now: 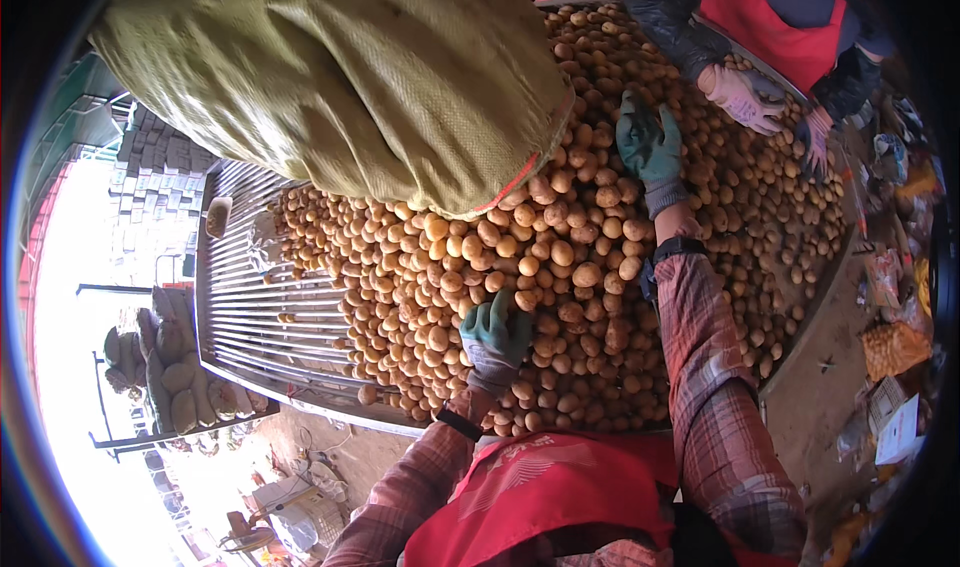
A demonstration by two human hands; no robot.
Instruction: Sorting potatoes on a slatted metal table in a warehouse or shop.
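Observation:
Potatoes (587,274) lie heaped across a metal slatted sorting table (255,319) before me. My left hand (496,334), in a green-coated grey knit glove, rests on the near part of the heap. Its fingers curl downward, and whatever lies under them is hidden. Farther out, my right hand (651,145), gloved the same way, hovers over or touches the potatoes, with thumb and fingers apart and nothing visible in it. Left of that hand, a large olive woven sack (360,94) with a red-edged hem hangs over the heap.
Across the table, a co-worker's gloved hands, one nearer (742,100) and one farther right (816,141), are at the potatoes. A scoop-like container (218,217) sits on the slats. Filled sacks (176,372) are stacked at left. Bags and a white box (898,430) litter the right-hand floor.

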